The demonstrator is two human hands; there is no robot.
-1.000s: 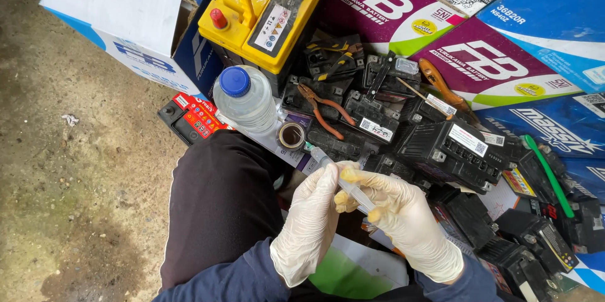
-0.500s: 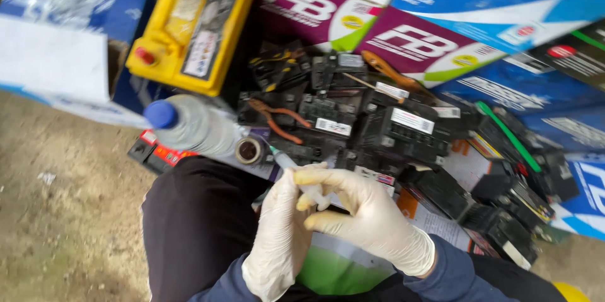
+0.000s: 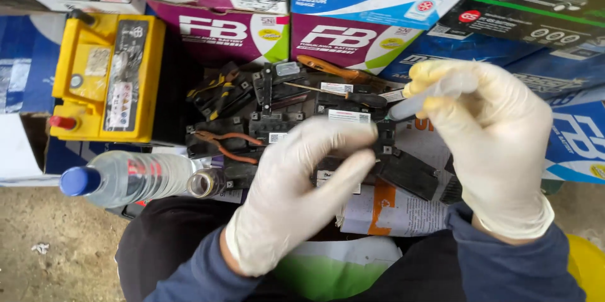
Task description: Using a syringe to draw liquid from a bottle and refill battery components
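Both hands gloved, blue sleeves. Left hand (image 3: 296, 195) raised near centre, back to camera, fingers (image 3: 340, 135) curled loosely, pinching nothing visible. Right hand (image 3: 491, 144) up at right, higher, fingers bent, thumb and forefinger pinching a syringe (image 3: 428, 95). Hands apart.

gloves: thin matt rubber on left hand (image 3: 290, 195) and right hand (image 3: 491, 144)
syringe (image 3: 428, 95): clear plastic — smooth
bottle (image 3: 129, 178): glossy plastic
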